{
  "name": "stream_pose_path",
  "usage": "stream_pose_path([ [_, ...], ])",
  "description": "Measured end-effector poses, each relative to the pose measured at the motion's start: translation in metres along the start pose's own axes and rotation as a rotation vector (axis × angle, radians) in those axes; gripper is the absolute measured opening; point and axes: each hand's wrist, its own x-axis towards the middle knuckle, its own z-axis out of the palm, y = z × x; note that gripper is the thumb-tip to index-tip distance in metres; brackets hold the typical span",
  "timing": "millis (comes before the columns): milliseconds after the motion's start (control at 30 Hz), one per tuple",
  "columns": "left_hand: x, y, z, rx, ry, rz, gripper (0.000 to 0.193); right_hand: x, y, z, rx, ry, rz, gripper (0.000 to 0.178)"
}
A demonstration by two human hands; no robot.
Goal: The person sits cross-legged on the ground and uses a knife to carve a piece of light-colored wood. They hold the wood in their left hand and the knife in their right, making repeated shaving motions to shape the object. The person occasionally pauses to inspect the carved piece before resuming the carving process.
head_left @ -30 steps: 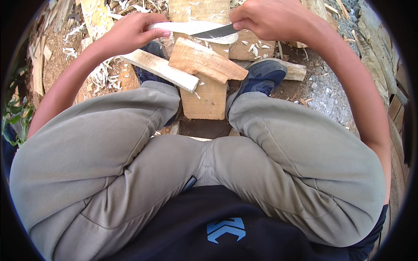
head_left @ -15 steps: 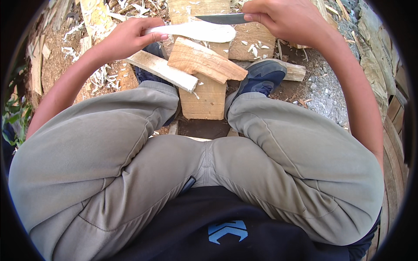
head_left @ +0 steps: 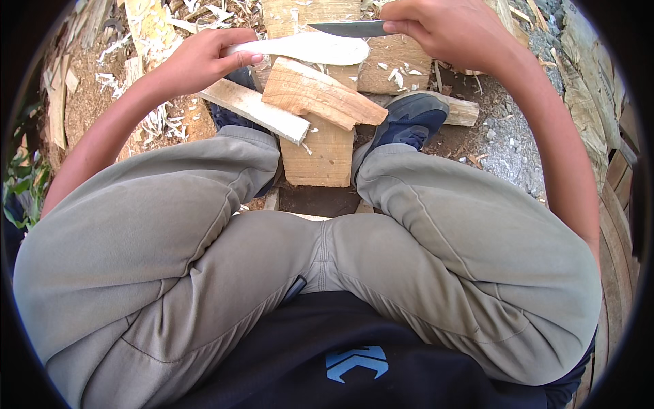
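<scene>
A pale, freshly carved wooden spoon lies crosswise, its broad end to the right. My left hand is closed round its narrow handle, thumb on the near side. In my right hand is a knife, gripped with the fingers wrapped round a handle they hide. The dark blade points left, along the far edge of the spoon's broad end. Under and behind the spoon are wooden blocks, and a rough, angled wood offcut rests just nearer to me.
A pale wood stick lies by my left shoe. An upright plank end stands between my feet, my right shoe beside it. Curled shavings litter the ground on the left; grey gravel spreads on the right.
The knife and my right hand have shifted very slightly to the right. The spoon's broad end is a touch higher; my left hand keeps its hold.
</scene>
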Motion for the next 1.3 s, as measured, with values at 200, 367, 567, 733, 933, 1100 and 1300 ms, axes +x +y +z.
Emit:
stream_pose_path([
  [200,0.0,0.003,-0.001,-0.02,-0.027,-0.029,0.046,-0.001,0.001,-0.001,0.027,0.01,0.011,0.016],
  [367,0.0,0.0,0.001,-0.039,-0.032,-0.01,0.046,-0.002,0.001,-0.001,0.024,0.016,0.002,0.017],
  [567,0.001,0.002,0.002,-0.046,-0.033,0.003,0.041,0.002,0.003,-0.001,-0.013,-0.01,-0.037,0.017],
  [733,0.001,0.006,0.0,-0.07,-0.063,-0.033,0.039,0.008,0.005,-0.001,0.022,-0.018,-0.048,0.018],
  [933,0.003,-0.003,0.002,-0.116,-0.018,0.043,0.042,0.002,-0.003,-0.006,0.053,-0.024,-0.038,0.017],
  [1100,0.006,0.013,-0.009,-0.119,-0.104,-0.072,0.039,-0.002,0.006,-0.006,0.024,-0.074,-0.034,0.018],
  [1300,0.006,0.013,-0.006,-0.111,-0.102,-0.096,0.041,0.015,-0.001,-0.021,-0.076,-0.159,-0.052,0.019],
])
